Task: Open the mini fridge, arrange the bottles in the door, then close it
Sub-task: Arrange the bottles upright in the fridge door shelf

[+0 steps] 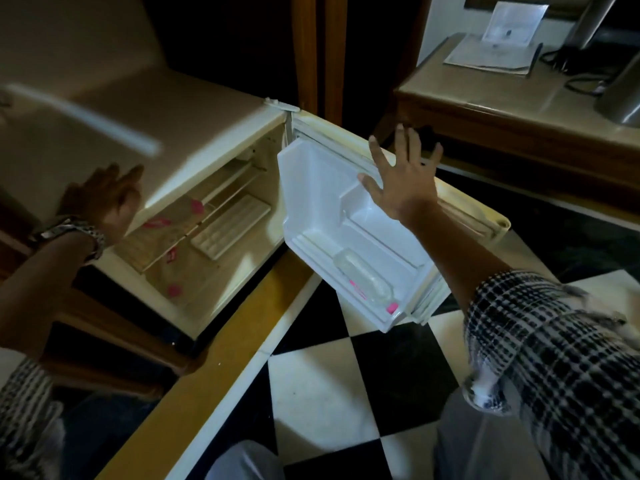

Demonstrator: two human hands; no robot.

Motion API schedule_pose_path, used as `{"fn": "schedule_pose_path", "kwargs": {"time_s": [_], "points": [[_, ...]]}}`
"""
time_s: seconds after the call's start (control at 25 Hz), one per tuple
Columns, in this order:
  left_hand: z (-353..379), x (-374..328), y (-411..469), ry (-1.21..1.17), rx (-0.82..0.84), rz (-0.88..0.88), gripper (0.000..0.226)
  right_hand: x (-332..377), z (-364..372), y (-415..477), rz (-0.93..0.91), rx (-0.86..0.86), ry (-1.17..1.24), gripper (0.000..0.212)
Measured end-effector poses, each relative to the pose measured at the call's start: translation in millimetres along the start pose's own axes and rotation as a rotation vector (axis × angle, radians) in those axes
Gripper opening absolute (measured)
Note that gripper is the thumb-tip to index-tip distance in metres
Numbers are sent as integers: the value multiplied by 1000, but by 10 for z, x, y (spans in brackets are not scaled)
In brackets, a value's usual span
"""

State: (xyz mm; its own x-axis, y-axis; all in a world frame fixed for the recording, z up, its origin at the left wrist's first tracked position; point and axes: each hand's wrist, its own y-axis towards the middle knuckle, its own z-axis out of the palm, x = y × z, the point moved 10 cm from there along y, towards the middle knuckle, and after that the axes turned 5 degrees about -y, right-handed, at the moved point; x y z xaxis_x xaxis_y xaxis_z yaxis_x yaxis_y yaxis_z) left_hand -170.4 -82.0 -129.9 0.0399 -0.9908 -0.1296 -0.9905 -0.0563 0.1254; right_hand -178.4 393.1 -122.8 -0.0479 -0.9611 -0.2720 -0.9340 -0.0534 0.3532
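Note:
The cream mini fridge (194, 116) stands open, and its door (318, 188) is swung out to the right. A clear plastic bottle (363, 273) with a pink cap lies on its side in the door's bottom shelf. Several more bottles with pink caps (166, 237) lie on the wire shelves inside the fridge, dim and hard to make out. My right hand (401, 181) is spread open over the upper edge of the door; whether it touches is unclear. My left hand (104, 199), fingers apart and a watch on the wrist, is at the fridge's left front corner.
A wooden desk (485, 109) with papers (491, 53) and a cabled phone stands right behind the open door. The fridge sits on a dark wooden stand (114, 334). Black-and-white checkered floor tiles (346, 375) lie below the door, edged by a yellow band.

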Motion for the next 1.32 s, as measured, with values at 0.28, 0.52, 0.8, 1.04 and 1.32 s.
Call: {"fn": "schedule_pose_path", "kwargs": {"time_s": [0.28,0.52,0.8,1.04,1.32], "points": [[16,43,14,-52,-30,12,67,1216,1360,-1467,-193,442,191,34],[4,-46,62,-69,-48,67,71,547,2353,-1548,499,894,551,77],[-19,2,-3,-96,-43,17,68,508,2530,-1370,509,912,510,88],[23,34,35,-44,-38,15,65,732,1876,-722,243,490,91,74],[113,130,92,-20,7,-42,53,1946,1198,217,-253,323,26,44]]}}
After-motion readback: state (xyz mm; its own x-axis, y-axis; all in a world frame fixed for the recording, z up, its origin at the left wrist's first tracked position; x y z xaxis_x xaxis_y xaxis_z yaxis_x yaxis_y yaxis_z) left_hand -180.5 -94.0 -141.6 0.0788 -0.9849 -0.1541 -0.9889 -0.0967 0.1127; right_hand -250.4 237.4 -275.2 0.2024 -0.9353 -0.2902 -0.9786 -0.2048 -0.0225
